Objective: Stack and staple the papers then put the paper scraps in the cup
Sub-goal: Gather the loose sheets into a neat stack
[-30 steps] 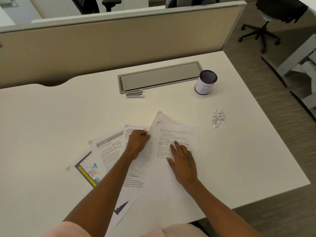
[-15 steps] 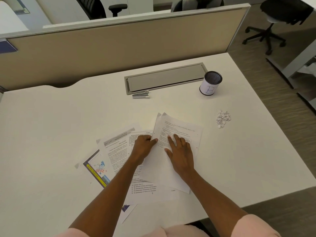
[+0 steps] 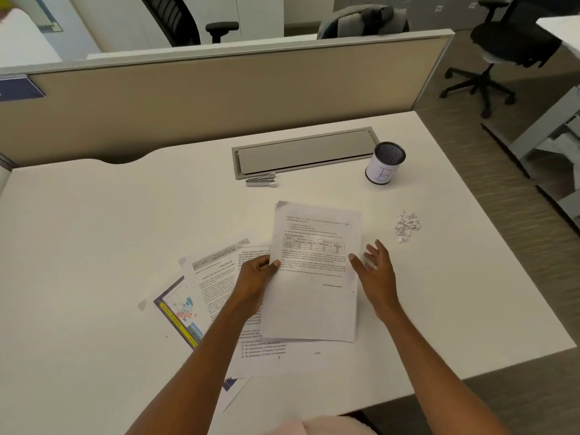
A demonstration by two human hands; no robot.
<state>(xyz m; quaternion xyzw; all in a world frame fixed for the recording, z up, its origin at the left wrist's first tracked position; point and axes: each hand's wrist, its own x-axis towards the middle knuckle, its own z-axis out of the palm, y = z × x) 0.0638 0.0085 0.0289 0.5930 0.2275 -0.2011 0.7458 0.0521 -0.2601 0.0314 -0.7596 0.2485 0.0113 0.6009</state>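
A printed sheet with a table (image 3: pixel 314 277) lies on top of several fanned-out papers (image 3: pixel 216 277) near the desk's front. My left hand (image 3: pixel 255 279) pinches that top sheet by its left edge. My right hand (image 3: pixel 375 271) hovers at the sheet's right edge, fingers spread, holding nothing. A silver stapler (image 3: pixel 261 180) lies behind the papers, below the grey cable tray. The mesh cup (image 3: pixel 384 163), wrapped in a white label marked B, stands at the back right. A small heap of white paper scraps (image 3: pixel 407 226) sits right of the papers.
A grey cable tray lid (image 3: pixel 304 152) is set into the white desk (image 3: pixel 94 246) in front of a beige partition (image 3: pixel 219 95). The desk's right edge runs close to the scraps. Black office chairs (image 3: pixel 502 48) stand on the floor beyond.
My right hand has lifted off the top sheet and moved to its right edge, fingers spread. My left hand now pinches the sheet, which has turned squarer to me.
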